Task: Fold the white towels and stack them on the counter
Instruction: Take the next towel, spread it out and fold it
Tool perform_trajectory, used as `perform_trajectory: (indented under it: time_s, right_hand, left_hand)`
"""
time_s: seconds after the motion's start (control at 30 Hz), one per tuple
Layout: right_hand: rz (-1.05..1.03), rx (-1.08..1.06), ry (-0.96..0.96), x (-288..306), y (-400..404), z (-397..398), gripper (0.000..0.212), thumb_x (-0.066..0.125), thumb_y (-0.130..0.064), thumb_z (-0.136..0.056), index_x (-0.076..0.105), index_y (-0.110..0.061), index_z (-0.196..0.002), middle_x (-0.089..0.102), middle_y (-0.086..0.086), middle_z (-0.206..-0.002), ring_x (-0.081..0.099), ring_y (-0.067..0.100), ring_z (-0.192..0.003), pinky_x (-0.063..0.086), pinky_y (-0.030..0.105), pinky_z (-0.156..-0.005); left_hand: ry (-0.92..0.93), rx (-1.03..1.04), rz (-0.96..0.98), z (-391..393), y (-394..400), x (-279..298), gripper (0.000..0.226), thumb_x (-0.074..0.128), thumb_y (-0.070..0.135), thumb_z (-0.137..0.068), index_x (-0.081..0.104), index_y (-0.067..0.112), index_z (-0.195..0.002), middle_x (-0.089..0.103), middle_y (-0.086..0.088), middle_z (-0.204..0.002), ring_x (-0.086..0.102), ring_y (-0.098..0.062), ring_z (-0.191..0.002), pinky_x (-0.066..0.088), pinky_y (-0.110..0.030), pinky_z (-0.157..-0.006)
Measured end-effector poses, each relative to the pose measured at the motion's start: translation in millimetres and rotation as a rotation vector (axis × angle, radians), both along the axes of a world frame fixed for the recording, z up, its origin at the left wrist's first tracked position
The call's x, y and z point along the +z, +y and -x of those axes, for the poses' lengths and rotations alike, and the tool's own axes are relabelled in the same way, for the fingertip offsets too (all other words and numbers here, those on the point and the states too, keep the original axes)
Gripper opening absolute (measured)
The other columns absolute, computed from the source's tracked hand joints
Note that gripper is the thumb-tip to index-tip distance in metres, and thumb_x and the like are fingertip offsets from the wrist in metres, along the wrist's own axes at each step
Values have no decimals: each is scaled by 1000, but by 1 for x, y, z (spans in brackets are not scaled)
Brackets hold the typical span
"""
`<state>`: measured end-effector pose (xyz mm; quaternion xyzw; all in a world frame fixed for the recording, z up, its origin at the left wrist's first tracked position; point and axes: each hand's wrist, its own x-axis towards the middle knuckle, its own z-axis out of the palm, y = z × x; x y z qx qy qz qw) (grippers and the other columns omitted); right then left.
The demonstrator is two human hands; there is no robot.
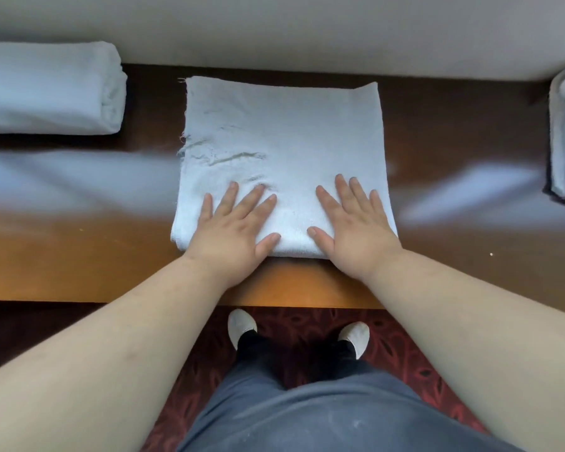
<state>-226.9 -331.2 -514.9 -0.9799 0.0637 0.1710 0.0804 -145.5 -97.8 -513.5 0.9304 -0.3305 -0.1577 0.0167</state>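
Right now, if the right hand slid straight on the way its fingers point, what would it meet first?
Only more of the folded towel it presses; beyond its far edge, bare counter, then probably the pale wall. The right hand lies flat.

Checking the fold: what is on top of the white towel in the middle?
Both hands, left and right, press flat on the folded white towel's near edge. The cloth beneath the palms is hidden.
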Motion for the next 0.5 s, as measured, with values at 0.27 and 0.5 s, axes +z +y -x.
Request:
perform_trajectory:
  time_s: [0.27, 0.5]
  right_hand:
    - [-136, -371, 26, 5, -24, 8, 81, 25, -73, -89, 6, -33, -157, -5, 1, -167, -6, 22, -152, 5, 51, -122]
    - [-381, -716, -379, 29, -50, -48, 57, 56, -50, -91, 48, -20, -139, 56, 1, -133, 50, 24, -123, 41, 43, -104]
  left_hand:
    - [-23, 116, -56, -1, 39, 3, 66, 7, 65, -90, 9, 40, -151, -1, -2, -163, -6, -22, -149, 2, -54, -118]
    - [-17, 168, -87, 0, 36, 0, 75, -5, 68, -85, 6, 37, -153, -3, -1, -163, -11, -22, -148, 9, -55, -117]
